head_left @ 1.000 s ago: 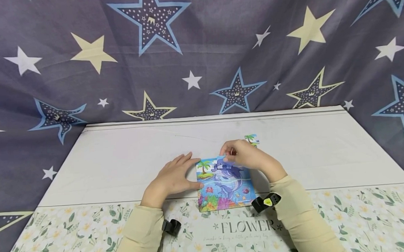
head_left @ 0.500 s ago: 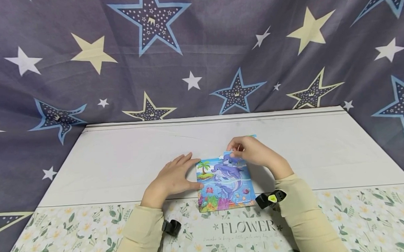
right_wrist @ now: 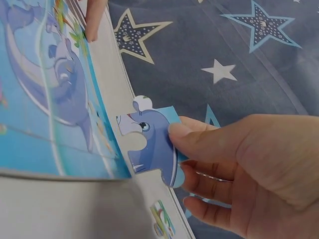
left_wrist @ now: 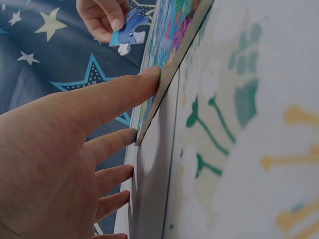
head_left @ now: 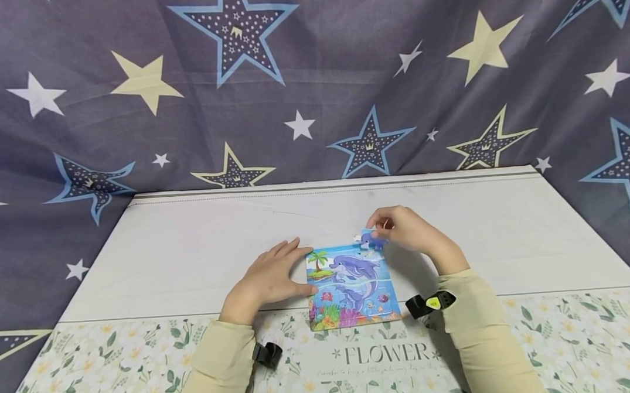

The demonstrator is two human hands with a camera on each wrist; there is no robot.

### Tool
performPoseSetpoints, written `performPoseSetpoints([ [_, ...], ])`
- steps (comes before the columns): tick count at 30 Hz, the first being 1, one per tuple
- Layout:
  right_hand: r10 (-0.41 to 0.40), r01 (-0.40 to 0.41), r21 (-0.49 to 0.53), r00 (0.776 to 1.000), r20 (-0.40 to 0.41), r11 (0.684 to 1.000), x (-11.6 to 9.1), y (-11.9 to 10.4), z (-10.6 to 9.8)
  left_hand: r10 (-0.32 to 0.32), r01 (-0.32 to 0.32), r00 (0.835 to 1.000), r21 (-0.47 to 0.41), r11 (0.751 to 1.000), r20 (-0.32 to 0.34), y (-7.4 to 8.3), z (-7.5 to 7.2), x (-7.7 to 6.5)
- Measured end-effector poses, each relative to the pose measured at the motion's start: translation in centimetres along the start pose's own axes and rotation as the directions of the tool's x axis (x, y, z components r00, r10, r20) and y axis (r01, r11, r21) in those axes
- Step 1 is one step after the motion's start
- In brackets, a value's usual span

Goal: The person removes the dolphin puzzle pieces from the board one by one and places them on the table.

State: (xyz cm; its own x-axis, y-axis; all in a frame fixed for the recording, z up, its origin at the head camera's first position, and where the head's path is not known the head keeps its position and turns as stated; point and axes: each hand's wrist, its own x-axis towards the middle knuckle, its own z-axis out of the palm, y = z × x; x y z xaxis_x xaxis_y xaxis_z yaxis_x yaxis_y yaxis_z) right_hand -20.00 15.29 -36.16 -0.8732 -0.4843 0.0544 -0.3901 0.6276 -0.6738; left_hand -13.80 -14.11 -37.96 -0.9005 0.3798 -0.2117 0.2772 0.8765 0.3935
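My right hand (head_left: 411, 233) pinches a jigsaw piece (right_wrist: 154, 137) by its edge between thumb and fingers. The piece is blue, with a dolphin's head and eye on it. It is held up by the far right corner of a square dolphin puzzle board (head_left: 346, 303), overlapping that corner in the head view. At the board's left side lies my left hand (head_left: 268, 277), fingers spread. In the left wrist view its thumb (left_wrist: 117, 97) touches the board's edge, and the index fingertip is right at the corner.
Beyond the board, a loose puzzle piece (right_wrist: 163, 219) lies on the white tabletop, hidden behind my right hand in the head view. A floral cloth (head_left: 116, 369) covers the near part. A star-patterned curtain (head_left: 309, 73) stands behind.
My right hand has moved right and away from me, carrying the dolphin piece off the middle of the board's far edge to its far right corner. The left hand stays put.
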Motion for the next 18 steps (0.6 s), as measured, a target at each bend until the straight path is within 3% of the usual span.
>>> performPoseSetpoints([
  [11, 0.000, 0.000, 0.006, 0.998, -0.057, 1.000, -0.4, 1.6, -1.1, 0.002, -0.002, 1.000, -0.002, 1.000, -0.001, -0.1, 0.0, 0.0],
  [18, 0.062, -0.063, -0.013, 0.992, -0.106, 0.998, -0.8, 2.3, -1.9, 0.000, 0.000, 1.000, 0.001, 1.000, 0.001, 0.0, 0.0, 0.0],
])
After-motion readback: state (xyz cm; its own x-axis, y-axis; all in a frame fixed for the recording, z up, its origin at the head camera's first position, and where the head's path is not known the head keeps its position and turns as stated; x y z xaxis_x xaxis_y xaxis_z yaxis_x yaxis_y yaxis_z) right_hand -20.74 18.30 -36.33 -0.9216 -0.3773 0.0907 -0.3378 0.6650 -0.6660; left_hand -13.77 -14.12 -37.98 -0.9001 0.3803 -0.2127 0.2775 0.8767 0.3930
